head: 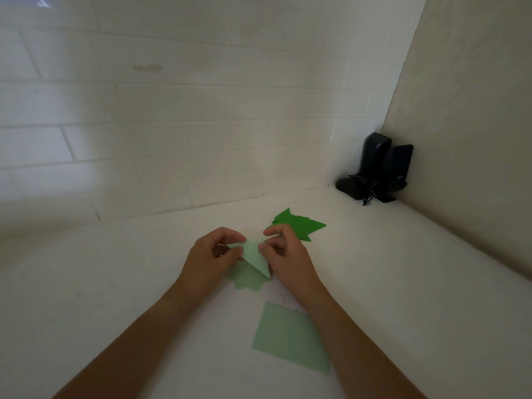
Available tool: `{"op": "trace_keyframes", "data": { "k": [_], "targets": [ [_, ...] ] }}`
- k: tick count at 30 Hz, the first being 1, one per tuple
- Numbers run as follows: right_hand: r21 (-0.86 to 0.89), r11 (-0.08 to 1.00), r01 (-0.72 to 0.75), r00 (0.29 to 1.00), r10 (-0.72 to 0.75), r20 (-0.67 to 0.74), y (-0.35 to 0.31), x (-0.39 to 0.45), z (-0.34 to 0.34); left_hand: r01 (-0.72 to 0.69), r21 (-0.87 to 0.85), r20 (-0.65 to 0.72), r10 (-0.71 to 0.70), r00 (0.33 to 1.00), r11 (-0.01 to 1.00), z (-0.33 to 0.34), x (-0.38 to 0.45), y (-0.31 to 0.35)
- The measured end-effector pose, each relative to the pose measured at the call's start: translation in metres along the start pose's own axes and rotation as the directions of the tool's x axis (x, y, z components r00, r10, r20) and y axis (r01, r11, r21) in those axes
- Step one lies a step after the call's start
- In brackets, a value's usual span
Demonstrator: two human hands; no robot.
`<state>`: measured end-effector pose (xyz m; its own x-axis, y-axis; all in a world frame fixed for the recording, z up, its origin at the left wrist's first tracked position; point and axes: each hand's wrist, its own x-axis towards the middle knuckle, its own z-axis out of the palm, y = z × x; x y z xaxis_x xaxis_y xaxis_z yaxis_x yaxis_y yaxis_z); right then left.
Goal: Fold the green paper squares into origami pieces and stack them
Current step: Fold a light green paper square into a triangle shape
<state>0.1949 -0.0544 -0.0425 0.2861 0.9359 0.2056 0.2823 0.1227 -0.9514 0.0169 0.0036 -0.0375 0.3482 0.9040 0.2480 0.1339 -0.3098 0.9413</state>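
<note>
Both the left hand [214, 249] and right hand [283, 250] pinch a pale green triangular fold [254, 256] mid-table, over loose pale pieces [247, 280]. A dark green folded stack [298, 224] lies just beyond; a flat pale square [290, 336] nearer right awaits folding, so work seems partway

Dim, soft light from upper left (wide-angle bending at edges).

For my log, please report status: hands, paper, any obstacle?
Left hand and right hand pinch folded paper. Flat square waits nearer. Nothing blocking.
</note>
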Motion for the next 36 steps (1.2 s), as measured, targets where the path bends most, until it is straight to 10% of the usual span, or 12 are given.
{"op": "trace_keyframes", "data": {
  "k": [36],
  "targets": [
    [-0.131, 0.984, 0.121, 0.992, -0.117, 0.039, 0.000, 0.000, -0.002, -0.005, 0.129, 0.052, -0.001, 0.999, 0.992, 0.003, 0.002, -0.006]
  ]
}}
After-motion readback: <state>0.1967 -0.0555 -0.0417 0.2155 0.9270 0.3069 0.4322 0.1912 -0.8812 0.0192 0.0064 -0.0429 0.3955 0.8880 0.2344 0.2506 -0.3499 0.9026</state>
